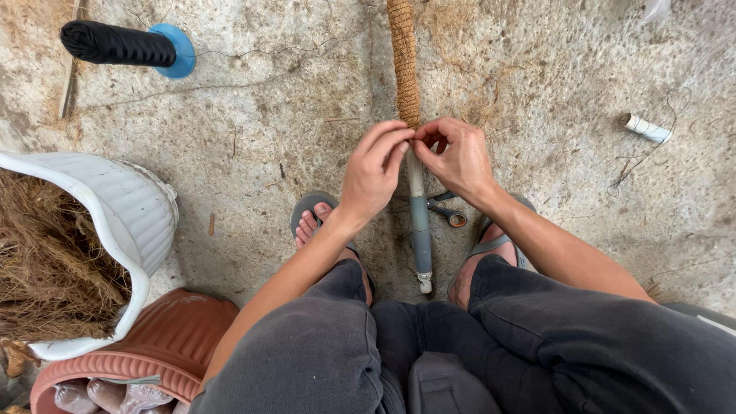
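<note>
- A seated person in dark grey trousers is working over a long grey plastic pipe point(419, 222) that is lying on the rough concrete floor point(261, 130) between their sandalled feet; its far part is wrapped in brown coconut-fibre cord point(403, 61), running up out of the picture.
- The left hand point(373, 172) is pinching at the point where the fibre wrapping is ending, fingertips pressed together on the pipe; the right hand point(458, 157) is meeting it from the other side, thumb and forefinger closed on the same spot, so both hands are grasping the wrapped end of the pipe and touching each other at the fingertips.
- A pair of small scissors with an orange-tipped handle point(447, 215) is lying on the floor just beside the pipe, under the right wrist.
- A white ribbed plastic pot point(126, 211) full of loose brown fibre is sitting at the left; a terracotta-coloured plastic pot point(172, 341) is lying just below it, touching it.
- A black roll on a blue round base point(126, 44) is lying at the top left, well apart from the hands; a short white tube point(645, 128) is resting on the floor at the right.
</note>
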